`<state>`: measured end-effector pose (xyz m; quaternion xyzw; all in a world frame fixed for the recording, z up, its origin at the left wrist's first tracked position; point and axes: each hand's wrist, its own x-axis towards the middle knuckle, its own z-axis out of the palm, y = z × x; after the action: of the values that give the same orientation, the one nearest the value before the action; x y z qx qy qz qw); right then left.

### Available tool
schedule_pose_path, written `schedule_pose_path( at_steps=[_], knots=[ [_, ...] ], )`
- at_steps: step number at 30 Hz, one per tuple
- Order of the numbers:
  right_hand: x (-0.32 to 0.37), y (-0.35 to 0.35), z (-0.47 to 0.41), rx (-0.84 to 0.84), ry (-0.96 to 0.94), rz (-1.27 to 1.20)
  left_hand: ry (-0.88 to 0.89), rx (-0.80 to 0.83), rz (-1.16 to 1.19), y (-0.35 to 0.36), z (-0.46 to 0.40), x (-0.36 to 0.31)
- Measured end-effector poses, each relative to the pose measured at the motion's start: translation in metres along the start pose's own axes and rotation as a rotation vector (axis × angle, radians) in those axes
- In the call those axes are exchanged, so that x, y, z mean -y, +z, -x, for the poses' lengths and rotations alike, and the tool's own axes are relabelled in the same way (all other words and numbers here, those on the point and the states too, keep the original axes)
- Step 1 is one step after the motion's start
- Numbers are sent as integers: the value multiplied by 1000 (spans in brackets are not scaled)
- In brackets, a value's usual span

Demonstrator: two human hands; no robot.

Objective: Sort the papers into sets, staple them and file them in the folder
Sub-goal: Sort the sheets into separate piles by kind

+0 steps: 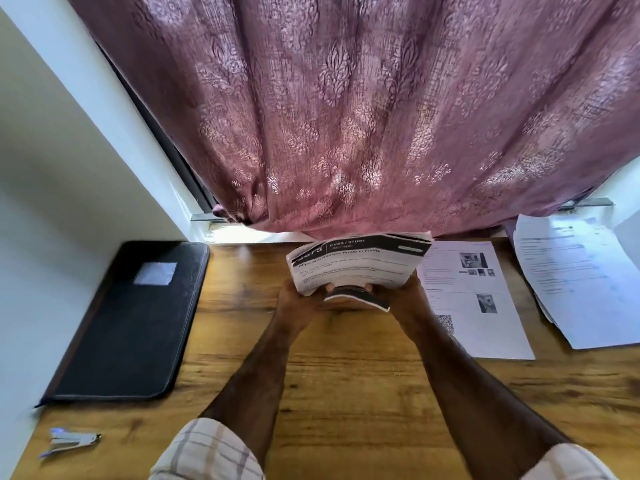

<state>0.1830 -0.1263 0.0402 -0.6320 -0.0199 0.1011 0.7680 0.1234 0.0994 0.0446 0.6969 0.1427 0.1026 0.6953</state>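
Note:
Both my hands hold a bent stack of printed papers above the far middle of the wooden desk. My left hand grips its lower left edge and my right hand grips its lower right edge. The top sheet has a black header band. A black folder lies closed at the left of the desk. A small stapler lies near the front left corner. One printed sheet with photos lies flat to the right of the stack, and a loose pile of papers lies beyond it.
A pink patterned curtain hangs over the desk's far edge, just behind the held stack. A white wall borders the desk on the left. Bare wood shows between the folder and my arms.

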Motion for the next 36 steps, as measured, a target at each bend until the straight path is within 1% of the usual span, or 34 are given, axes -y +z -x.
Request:
schedule_pose_path(
  at_steps=[3,7,9,10,12,13,16,18,20,22,24,27,30,32,34,36],
  knots=[
    [-8,-2,8,16,-8,-9,0,10,7,-2,5,11],
    [-24,-3,21,4,119,106,-80,47,-8,-4,18,32],
    [-22,-7,18,5,193,156,-107,42,-95,-8,15,24],
    [-18,-9,17,40,216,178,-132,92,-129,-12,13,23],
    [-11,-17,17,89,252,198,-217,258,-182,-21,10,20],
    [-9,-21,18,77,277,216,-271,307,-220,-24,11,18],
    [-20,-33,20,14,407,393,-470,329,-339,-24,17,19],
    [-28,-33,22,34,510,506,-611,344,-397,-19,22,20],
    [-30,-29,22,23,572,541,-668,354,-418,-16,23,26],
    [-29,-26,21,-4,610,494,-666,382,-486,-14,22,25],
    [-27,-25,15,-50,601,459,-649,432,-514,-17,24,26],
    [-20,-33,-5,-126,511,499,-649,543,-447,-30,26,30],
    [-10,-39,-31,-230,535,369,-692,583,-411,-45,25,33],
    [1,-38,-42,-260,519,287,-707,606,-379,-49,25,24],
    [7,-39,-50,-252,476,257,-732,664,-336,-55,24,20],
    [12,-39,-55,-159,455,274,-762,710,-307,-60,23,21]
  ],
)
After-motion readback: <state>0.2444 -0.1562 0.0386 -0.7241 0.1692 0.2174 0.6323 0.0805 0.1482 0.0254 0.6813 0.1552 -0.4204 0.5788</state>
